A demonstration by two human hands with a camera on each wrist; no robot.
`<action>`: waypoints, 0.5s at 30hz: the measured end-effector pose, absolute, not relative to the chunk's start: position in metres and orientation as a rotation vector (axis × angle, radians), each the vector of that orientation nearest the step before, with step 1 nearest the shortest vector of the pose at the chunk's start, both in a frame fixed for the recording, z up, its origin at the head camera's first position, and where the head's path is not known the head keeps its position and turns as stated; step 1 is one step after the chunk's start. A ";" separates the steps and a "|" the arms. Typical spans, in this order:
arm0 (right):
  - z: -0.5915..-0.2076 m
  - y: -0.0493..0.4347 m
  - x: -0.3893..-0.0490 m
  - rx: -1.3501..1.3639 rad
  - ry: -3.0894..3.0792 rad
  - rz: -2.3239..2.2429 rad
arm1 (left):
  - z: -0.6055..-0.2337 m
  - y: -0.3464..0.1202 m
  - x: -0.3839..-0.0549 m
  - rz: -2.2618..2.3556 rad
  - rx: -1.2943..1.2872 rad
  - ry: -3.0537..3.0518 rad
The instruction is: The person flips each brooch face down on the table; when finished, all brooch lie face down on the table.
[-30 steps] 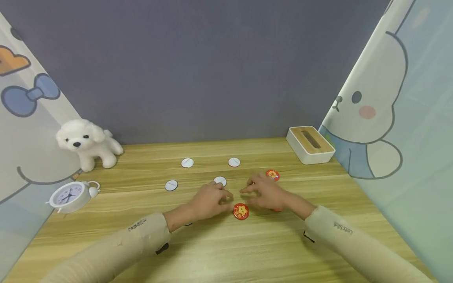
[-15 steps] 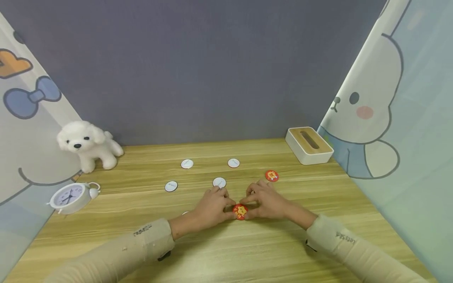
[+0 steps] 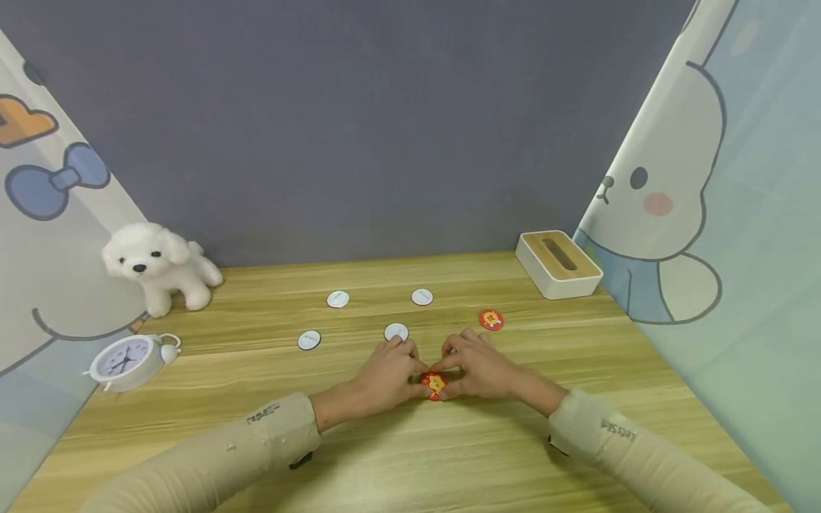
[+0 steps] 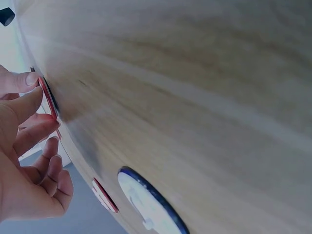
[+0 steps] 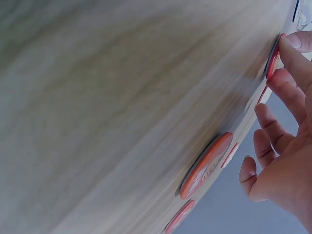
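Observation:
A round red disc (image 3: 435, 385) with a yellow star design lies on the wooden table between both hands. My left hand (image 3: 387, 374) pinches its left edge with thumb and index finger, and the other fingers are loosely bent. From the opposite side, my right hand (image 3: 479, 367) grips the right edge the same way. In the left wrist view the disc (image 4: 48, 97) shows edge-on, low against the tabletop. The right wrist view shows the disc (image 5: 274, 58) at the fingertips, with an orange-red disc (image 5: 207, 165) lying near the hand; the right hand hides that one from the head view.
Several white discs lie beyond the hands, including one (image 3: 396, 332) just past the left fingers. Another red disc (image 3: 491, 319) lies past the right hand. A white alarm clock (image 3: 130, 361) and plush dog (image 3: 162, 267) stand left; a tissue box (image 3: 559, 264) sits back right.
Both hands have come down and closed in on the star disc from either side, taking hold of its edges. Over the last half second they have barely moved.

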State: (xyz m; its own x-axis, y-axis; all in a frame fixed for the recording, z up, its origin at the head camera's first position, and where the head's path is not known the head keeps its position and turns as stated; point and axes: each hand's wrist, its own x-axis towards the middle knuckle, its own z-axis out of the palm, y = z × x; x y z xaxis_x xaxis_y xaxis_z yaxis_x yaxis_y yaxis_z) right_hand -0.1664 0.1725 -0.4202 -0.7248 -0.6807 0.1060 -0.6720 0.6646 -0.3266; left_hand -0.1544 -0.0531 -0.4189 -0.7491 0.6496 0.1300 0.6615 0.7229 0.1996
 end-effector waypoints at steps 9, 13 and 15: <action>-0.420 0.170 -0.166 -1.106 2.833 -0.550 | -0.418 -0.053 -0.154 -0.362 -1.077 -2.875; -0.420 0.170 -0.166 -1.073 2.820 -0.578 | -0.418 -0.053 -0.154 -0.356 -1.070 -2.885; -0.420 0.170 -0.167 -1.066 2.819 -0.585 | -0.418 -0.053 -0.154 -0.357 -1.066 -2.886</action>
State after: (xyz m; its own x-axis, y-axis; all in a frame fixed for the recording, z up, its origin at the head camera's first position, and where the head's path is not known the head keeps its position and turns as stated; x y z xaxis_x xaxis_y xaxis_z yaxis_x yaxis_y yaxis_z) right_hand -0.1666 0.1697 -0.4201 -0.7566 -0.6505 0.0665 -0.6232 0.6867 -0.3742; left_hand -0.1542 -0.0530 -0.4183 -0.7622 0.6360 0.1207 0.6463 0.7366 0.1992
